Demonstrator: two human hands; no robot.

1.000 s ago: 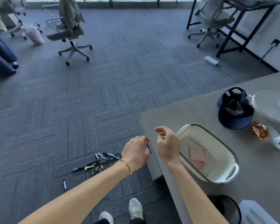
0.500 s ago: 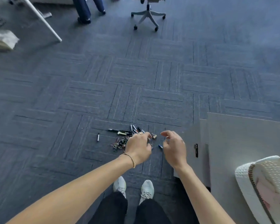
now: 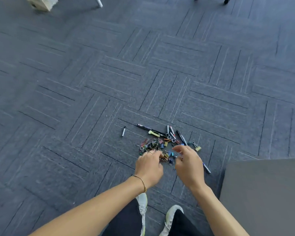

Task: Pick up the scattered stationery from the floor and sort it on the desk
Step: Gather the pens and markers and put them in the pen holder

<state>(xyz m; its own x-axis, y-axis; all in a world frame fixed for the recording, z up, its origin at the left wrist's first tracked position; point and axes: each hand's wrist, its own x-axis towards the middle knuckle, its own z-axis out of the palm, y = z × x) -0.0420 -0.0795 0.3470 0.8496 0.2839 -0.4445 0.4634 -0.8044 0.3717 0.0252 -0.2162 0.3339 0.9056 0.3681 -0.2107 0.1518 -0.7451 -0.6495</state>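
Scattered stationery lies on the grey carpet in front of me: a heap of coloured binder clips and paper clips [image 3: 152,145], several pens [image 3: 152,131] behind it, a short pen [image 3: 123,131] apart on the left, and a yellow binder clip [image 3: 197,148] on the right. My left hand [image 3: 149,166] reaches down onto the near edge of the clips with bent fingers; its fingertips are hidden among them. My right hand [image 3: 188,165] hovers just above the clips, fingers loosely curled, nothing visible in it. Another pen [image 3: 206,168] lies beside it.
The grey desk's corner [image 3: 262,193] fills the lower right, close to my right forearm. My shoes [image 3: 171,213] stand right behind the pile. A white table leg [image 3: 98,1] and a pale box [image 3: 41,3] are far off at the top left.
My view has swung from the desk and basket down to the floor. Both hands have dropped from desk height to the clip pile, and the pile now looks much closer.
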